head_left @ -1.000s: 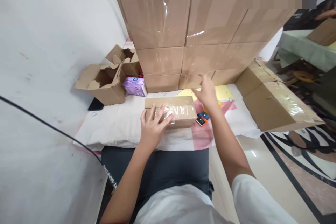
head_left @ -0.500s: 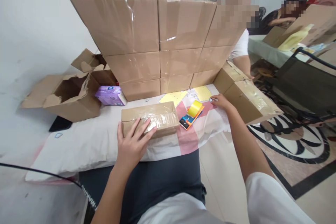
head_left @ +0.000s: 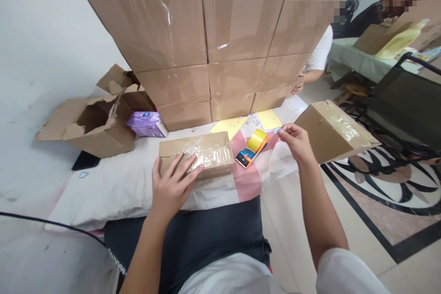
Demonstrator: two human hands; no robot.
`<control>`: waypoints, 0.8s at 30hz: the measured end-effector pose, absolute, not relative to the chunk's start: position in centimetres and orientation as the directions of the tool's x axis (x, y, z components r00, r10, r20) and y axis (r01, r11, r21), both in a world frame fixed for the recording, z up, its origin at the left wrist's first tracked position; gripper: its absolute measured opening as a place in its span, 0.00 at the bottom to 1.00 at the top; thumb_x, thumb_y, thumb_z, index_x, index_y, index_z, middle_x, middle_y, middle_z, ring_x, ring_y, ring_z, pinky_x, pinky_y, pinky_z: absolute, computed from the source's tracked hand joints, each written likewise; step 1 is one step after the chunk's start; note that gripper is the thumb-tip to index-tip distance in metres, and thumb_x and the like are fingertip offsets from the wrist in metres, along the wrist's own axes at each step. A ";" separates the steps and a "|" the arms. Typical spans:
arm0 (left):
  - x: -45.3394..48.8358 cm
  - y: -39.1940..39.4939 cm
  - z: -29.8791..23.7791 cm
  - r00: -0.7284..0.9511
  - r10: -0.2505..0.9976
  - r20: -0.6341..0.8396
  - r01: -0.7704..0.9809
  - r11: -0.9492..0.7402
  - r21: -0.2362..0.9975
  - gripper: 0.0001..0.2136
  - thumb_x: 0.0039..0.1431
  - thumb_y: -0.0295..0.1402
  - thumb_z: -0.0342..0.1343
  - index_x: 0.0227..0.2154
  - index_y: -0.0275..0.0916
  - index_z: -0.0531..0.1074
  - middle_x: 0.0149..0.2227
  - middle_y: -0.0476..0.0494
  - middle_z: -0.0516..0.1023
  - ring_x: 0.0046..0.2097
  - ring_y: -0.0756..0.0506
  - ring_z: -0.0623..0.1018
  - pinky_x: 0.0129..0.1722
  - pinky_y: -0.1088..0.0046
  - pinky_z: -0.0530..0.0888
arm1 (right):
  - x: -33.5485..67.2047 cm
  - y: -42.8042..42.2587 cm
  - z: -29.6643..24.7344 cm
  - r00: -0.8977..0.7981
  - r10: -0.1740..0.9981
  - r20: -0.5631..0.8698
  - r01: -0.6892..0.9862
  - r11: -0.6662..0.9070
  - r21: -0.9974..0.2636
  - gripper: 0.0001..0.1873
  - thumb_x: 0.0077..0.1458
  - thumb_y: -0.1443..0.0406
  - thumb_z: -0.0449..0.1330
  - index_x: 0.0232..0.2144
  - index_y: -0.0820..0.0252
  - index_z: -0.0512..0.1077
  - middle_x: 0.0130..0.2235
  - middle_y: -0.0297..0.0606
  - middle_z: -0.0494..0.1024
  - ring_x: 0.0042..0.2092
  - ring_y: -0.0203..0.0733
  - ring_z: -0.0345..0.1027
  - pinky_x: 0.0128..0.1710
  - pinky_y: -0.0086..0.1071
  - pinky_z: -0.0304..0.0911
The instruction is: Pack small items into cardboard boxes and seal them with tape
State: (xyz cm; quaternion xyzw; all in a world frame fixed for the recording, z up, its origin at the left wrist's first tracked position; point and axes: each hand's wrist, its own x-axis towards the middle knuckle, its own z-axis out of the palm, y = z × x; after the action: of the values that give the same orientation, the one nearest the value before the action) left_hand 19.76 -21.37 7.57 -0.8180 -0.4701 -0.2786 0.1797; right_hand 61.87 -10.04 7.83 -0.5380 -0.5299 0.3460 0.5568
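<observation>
My left hand (head_left: pixel 174 187) lies with its fingers spread across the top of a small taped cardboard box (head_left: pixel 215 149) on the cloth. To the right of that box sits a tape dispenser (head_left: pixel 252 148) with a yellow roll of tape, a blue body and orange sides. My right hand (head_left: pixel 295 141) is closed in a pinch just beyond the dispenser. A tiny pale bluish piece (head_left: pixel 276 131) shows at its fingertips, too small to name. Beside this hand stands another taped cardboard box (head_left: pixel 339 126) at the table's right edge.
A wall of stacked cardboard boxes (head_left: pixel 237 39) rises behind the work area. At left are an open torn carton (head_left: pixel 99 131) and a purple tissue pack (head_left: pixel 147 124). A co-worker's hand (head_left: pixel 298 85) is at the stack's right end. A dark chair (head_left: pixel 389 96) stands at right.
One of the two boxes at the right is gone from its place, showing cloth there. The co-worker's hand has moved to the stack. My right hand has risen slightly with its fingers pinched.
</observation>
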 end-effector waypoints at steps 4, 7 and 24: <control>17.6 -20.8 7.4 0.466 0.639 0.612 0.812 -0.584 -0.007 0.17 0.63 0.29 0.60 0.52 0.55 0.76 0.59 0.47 0.78 0.65 0.38 0.73 0.70 0.45 0.53 | 54.5 -15.7 7.2 -0.149 0.982 0.116 0.104 0.133 -0.986 0.15 0.50 0.53 0.71 0.29 0.56 0.75 0.30 0.36 0.78 0.31 0.40 0.70 0.32 0.34 0.68; 16.7 -20.9 7.6 0.466 0.651 0.600 0.794 -0.607 0.042 0.16 0.62 0.31 0.60 0.52 0.55 0.77 0.59 0.47 0.78 0.65 0.38 0.73 0.69 0.45 0.54 | 49.5 -17.4 5.0 -0.278 0.955 0.100 0.084 0.128 -0.988 0.12 0.56 0.54 0.66 0.31 0.55 0.75 0.32 0.36 0.78 0.34 0.42 0.73 0.36 0.36 0.70; 16.5 -21.2 6.2 0.423 0.457 0.782 0.711 -0.703 0.026 0.18 0.54 0.33 0.68 0.45 0.55 0.70 0.44 0.49 0.83 0.55 0.39 0.79 0.60 0.53 0.65 | 45.7 -22.9 3.5 -0.294 0.901 0.318 0.149 0.372 -0.916 0.48 0.54 0.53 0.70 0.71 0.40 0.51 0.68 0.42 0.59 0.72 0.58 0.50 0.72 0.52 0.50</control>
State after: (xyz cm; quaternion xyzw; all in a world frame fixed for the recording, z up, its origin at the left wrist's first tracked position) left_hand 16.48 -21.17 6.25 -0.8289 -0.3522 -0.4055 0.1563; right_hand 45.67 -22.87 3.51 -0.3802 -0.6909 0.4116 0.4568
